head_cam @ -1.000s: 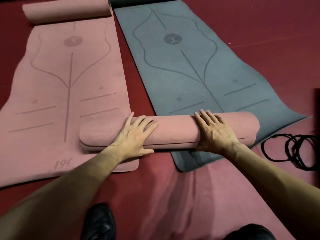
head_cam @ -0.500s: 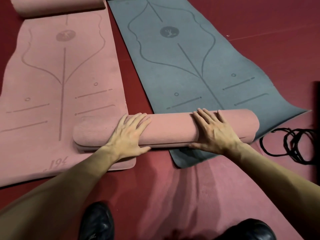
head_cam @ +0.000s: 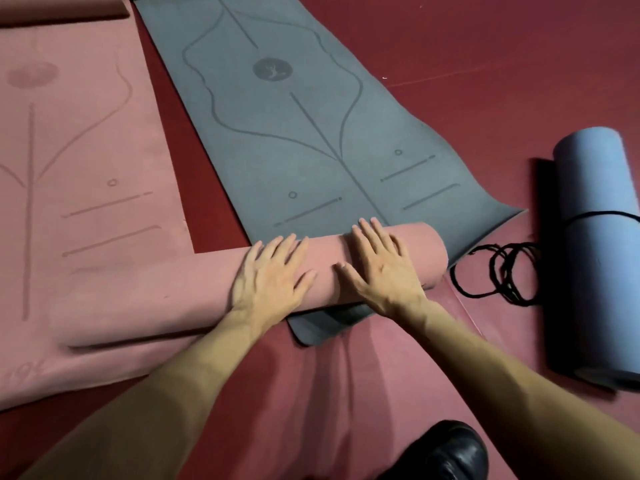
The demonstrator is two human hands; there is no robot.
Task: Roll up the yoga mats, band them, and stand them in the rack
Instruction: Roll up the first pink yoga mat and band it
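A rolled pink yoga mat lies crosswise on the floor, its left part over a flat pink mat and its right end over the near corner of a flat grey-blue mat. My left hand presses flat on the roll near its middle. My right hand presses flat beside it, closer to the roll's right end, fingers straight. Black elastic bands lie in loops on the floor just right of the roll. A light blue rolled mat with a black band round it lies at the right.
The floor is dark red. A partly rolled end of the pink mat shows at the top left. My black shoe is at the bottom edge. No rack is in view.
The view swung right, bringing the banded light blue roll into sight. Both hands have moved rightward along the pink roll and now lie closer together.
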